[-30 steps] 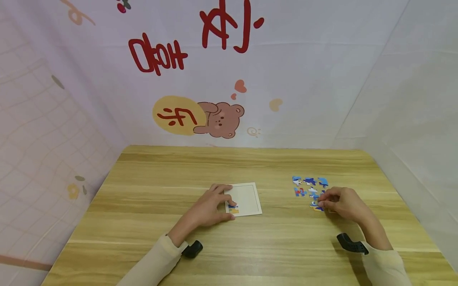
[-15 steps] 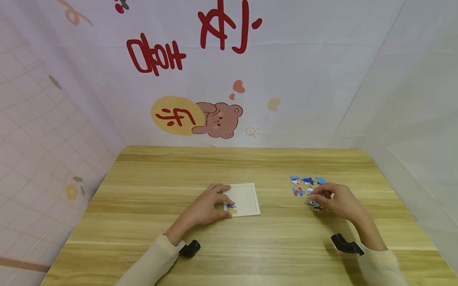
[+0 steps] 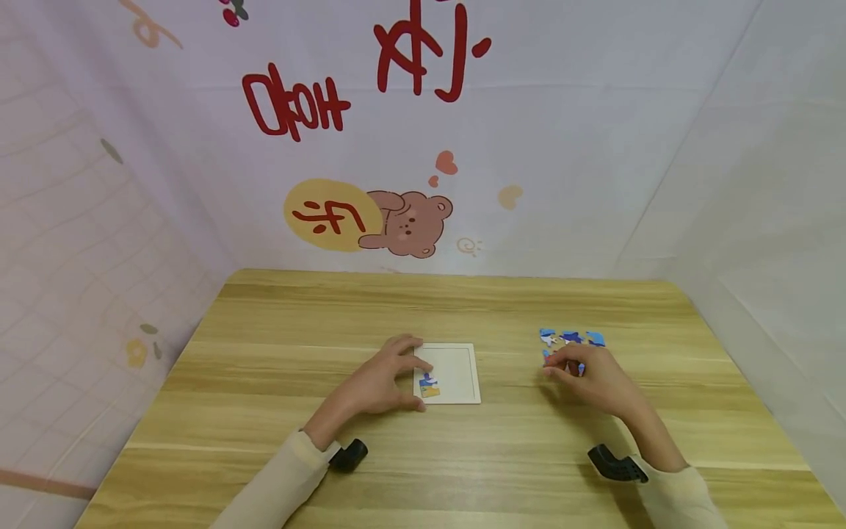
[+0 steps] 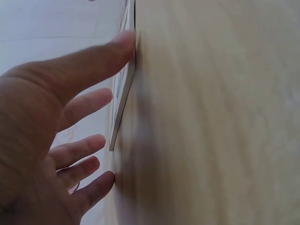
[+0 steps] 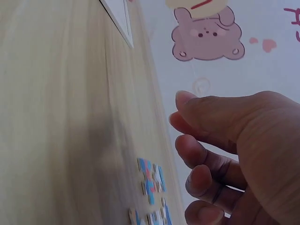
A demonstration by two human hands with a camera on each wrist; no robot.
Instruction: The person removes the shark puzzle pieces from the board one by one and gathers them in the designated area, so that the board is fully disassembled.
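A pale puzzle board [image 3: 456, 371] lies on the table, with blue and yellow puzzle pieces [image 3: 429, 388] in its lower left corner. My left hand [image 3: 380, 378] spans the board's left side: the thumb is by the near corner, other fingers by the far corner, and the index finger reaches over the board. In the left wrist view its fingers [image 4: 79, 105] are spread and fairly straight. Over the loose pieces on the right, my right hand [image 3: 598, 378] hovers with bent fingers. Thumb and index tips nearly meet; no piece shows between them. Loose pieces [image 5: 149, 180] lie below it.
Further blue and white pieces [image 3: 571, 337] form a row beyond the right hand. Behind the wooden table [image 3: 489, 470] hangs a white cloth wall [image 3: 562, 147] with a printed bear. Black wrist devices [image 3: 615, 464] sit at both cuffs.
My right hand has moved left across the loose pieces, from the lower right ones toward the red and blue one. The left index finger has drawn back slightly, uncovering more of the pieces on the board.
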